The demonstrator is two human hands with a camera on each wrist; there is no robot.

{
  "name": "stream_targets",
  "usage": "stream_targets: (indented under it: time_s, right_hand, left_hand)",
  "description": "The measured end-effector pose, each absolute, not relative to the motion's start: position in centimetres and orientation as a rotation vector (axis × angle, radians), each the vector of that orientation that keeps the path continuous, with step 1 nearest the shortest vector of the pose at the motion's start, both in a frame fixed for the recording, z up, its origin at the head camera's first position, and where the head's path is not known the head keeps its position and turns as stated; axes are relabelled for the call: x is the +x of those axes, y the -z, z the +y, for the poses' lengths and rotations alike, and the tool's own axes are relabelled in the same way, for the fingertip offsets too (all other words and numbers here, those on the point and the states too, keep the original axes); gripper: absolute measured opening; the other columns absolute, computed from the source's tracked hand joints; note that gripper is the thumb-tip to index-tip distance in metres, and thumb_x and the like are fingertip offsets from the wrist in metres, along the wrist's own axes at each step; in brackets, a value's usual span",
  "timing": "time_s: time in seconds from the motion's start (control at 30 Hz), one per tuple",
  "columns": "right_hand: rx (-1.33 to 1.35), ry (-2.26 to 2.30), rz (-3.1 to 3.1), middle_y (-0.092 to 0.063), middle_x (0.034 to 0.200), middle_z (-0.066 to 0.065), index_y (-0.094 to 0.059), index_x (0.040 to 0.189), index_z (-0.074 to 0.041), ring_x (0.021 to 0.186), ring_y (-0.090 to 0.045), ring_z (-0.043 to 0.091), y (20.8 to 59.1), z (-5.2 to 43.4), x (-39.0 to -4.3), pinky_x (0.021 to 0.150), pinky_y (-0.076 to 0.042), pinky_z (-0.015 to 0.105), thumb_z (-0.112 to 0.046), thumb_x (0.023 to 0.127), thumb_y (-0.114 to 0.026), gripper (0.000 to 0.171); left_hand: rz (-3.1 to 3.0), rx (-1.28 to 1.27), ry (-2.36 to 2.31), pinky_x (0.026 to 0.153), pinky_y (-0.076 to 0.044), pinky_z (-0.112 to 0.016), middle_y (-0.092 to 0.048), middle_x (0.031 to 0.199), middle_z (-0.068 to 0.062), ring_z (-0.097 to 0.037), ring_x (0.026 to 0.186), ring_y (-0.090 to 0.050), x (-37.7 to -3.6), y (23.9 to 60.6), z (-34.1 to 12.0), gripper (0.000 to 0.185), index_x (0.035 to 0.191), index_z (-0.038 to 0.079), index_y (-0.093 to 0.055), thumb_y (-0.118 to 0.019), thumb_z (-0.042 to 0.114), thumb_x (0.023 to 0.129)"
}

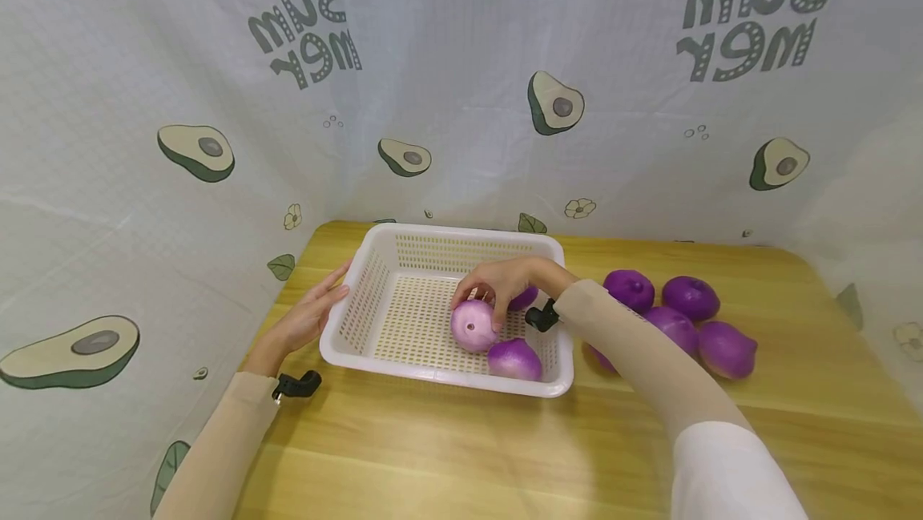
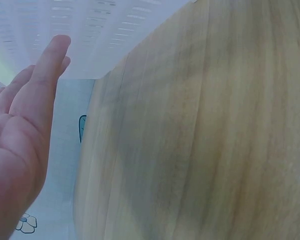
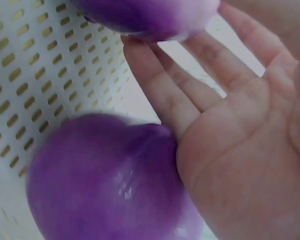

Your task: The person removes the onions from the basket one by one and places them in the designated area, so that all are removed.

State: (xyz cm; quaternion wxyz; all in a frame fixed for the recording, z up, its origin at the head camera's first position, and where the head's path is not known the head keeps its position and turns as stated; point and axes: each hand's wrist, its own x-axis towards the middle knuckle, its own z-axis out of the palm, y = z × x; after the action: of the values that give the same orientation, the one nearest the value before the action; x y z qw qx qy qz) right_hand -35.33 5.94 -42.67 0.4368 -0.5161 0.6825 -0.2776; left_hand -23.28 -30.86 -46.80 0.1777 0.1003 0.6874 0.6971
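Fig.: head view w/ both wrist views. My right hand (image 1: 497, 284) reaches into the white perforated basket (image 1: 375, 280), which sits near the tabletop's left rear corner; its fingers curl lightly over the top of a pale purple onion (image 1: 473, 325) resting on the basket floor, near the right wall; grip approx. half closed, fingertips on the onion, palm off it. In the right wrist view the fingers (image 3: 160, 95) lie fairly straight betw. two purple onions, so I judge the hold loose rather than firm. My left hand (image 1: 310, 316) lies flat and relaxed against the basket's left wall, fingers straight, holding nothing.

Doing this step well, as I judge it: keep the left hand bracing the wall so the basket stays put; set the onion fully down before opening the fingers, else it may roll.

Appearance: the onion is round, glossy, pink-white w/ a small dimple facing up; a darker onion (image 1: 515, 360) lies just beside it by the front wall; a third (image 1: 525, 298) sits mostly hidden behind the hand.

Five more onions (image 1: 674, 316) cluster on the tabletop toward its right edge.
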Motion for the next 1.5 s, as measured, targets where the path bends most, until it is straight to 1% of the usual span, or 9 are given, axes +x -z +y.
stream_targets:
  time_s: [0.17, 0.33, 0.47, 0.7, 0.8, 0.93, 1.07, 1.23, 1.5]
  right_hand:
    - [-1.259, 0.673, 1.725, -0.053, 0.138, 0.008, -0.057, 0.136, -0.004, 0.124, -0.051, 0.022, 43.2, 5.8, -35.2, 0.101, -0.046, 0.04, 0.001, 0.068, -0.088, 0.075]
    - [-1.231, 0.737, 1.731, -0.056, 0.134, 0.004, -0.058, 0.133, -0.005, 0.124, -0.048, 0.02, 43.9, 6.0, -35.1, 0.102, -0.044, 0.04, -0.001, 0.068, -0.088, 0.072]
    - [-1.211, 0.808, 1.699, -0.057, 0.135, 0.004, -0.057, 0.134, -0.004, 0.123, -0.051, 0.021, 43.9, 6.2, -35.1, 0.103, -0.044, 0.041, 0.0, 0.069, -0.087, 0.072]
    - [-1.191, 0.972, 1.675, -0.057, 0.134, 0.007, -0.055, 0.136, -0.003, 0.121, -0.055, 0.024, 43.6, 6.7, -35.3, 0.102, -0.046, 0.042, 0.0, 0.07, -0.089, 0.074]
    - [-1.173, 1.026, 1.702, -0.057, 0.135, 0.007, -0.054, 0.138, -0.004, 0.122, -0.055, 0.025, 43.0, 7.3, -35.4, 0.103, -0.045, 0.042, -0.002, 0.072, -0.088, 0.074]
    - [-1.15, 1.092, 1.754, -0.056, 0.136, 0.008, -0.055, 0.138, -0.005, 0.124, -0.053, 0.026, 41.9, 8.1, -35.4, 0.104, -0.044, 0.044, -0.006, 0.074, -0.088, 0.072]
    - [-1.127, 1.148, 1.801, -0.056, 0.135, 0.01, -0.056, 0.137, -0.006, 0.122, -0.055, 0.029, 40.6, 9.0, -35.6, 0.102, -0.046, 0.043, -0.008, 0.074, -0.089, 0.071]
    - [-1.112, 1.209, 1.867, -0.056, 0.135, 0.012, -0.055, 0.137, -0.005, 0.118, -0.058, 0.032, 38.8, 10.5, -35.5, 0.099, -0.049, 0.044, -0.01, 0.074, -0.088, 0.072]
    - [-1.011, 1.386, 1.95, -0.054, 0.136, 0.016, -0.053, 0.139, -0.002, 0.118, -0.058, 0.034, 36.5, 14.6, -35.0, 0.096, -0.051, 0.043, -0.005, 0.076, -0.086, 0.071]
  left_hand:
    - [1.939, 0.277, -1.97, 0.09, -0.053, -0.038, -0.036, 0.147, -0.024, -0.02, 0.115, -0.058, -23.3, 46.6, -30.7, 0.059, 0.162, 0.023, -0.008, -0.037, 0.023, 0.111]
    - [1.929, 0.281, -1.971, 0.089, -0.053, -0.038, -0.039, 0.145, -0.02, -0.019, 0.114, -0.058, -23.4, 46.7, -30.6, 0.059, 0.162, 0.024, -0.008, -0.036, 0.023, 0.111]
    - [1.929, 0.286, -1.969, 0.089, -0.054, -0.038, -0.041, 0.144, -0.018, -0.02, 0.114, -0.058, -23.5, 46.8, -30.5, 0.058, 0.162, 0.025, -0.009, -0.037, 0.023, 0.111]
    - [1.935, 0.289, -1.967, 0.088, -0.054, -0.038, -0.038, 0.145, -0.022, -0.02, 0.114, -0.058, -23.4, 46.5, -30.3, 0.059, 0.162, 0.023, -0.008, -0.037, 0.023, 0.111]
    - [1.936, 0.289, -1.967, 0.088, -0.054, -0.038, -0.037, 0.146, -0.023, -0.02, 0.114, -0.058, -23.4, 46.5, -30.2, 0.059, 0.162, 0.024, -0.008, -0.037, 0.023, 0.111]
    - [1.932, 0.295, -1.975, 0.088, -0.054, -0.037, -0.042, 0.142, -0.018, -0.019, 0.112, -0.059, -23.4, 46.6, -30.3, 0.059, 0.162, 0.023, -0.008, -0.037, 0.022, 0.111]
    - [1.921, 0.301, -1.994, 0.087, -0.055, -0.037, -0.047, 0.137, -0.013, -0.019, 0.111, -0.06, -23.4, 46.7, -30.4, 0.059, 0.162, 0.022, -0.009, -0.037, 0.021, 0.111]
    - [1.919, 0.302, -2.002, 0.087, -0.055, -0.036, -0.047, 0.138, -0.012, -0.019, 0.112, -0.06, -23.4, 46.7, -30.5, 0.059, 0.162, 0.021, -0.008, -0.036, 0.02, 0.111]
    - [1.904, 0.301, -2.005, 0.088, -0.054, -0.036, -0.046, 0.138, -0.013, -0.02, 0.113, -0.06, -23.2, 46.7, -30.8, 0.059, 0.162, 0.022, -0.008, -0.037, 0.021, 0.111]
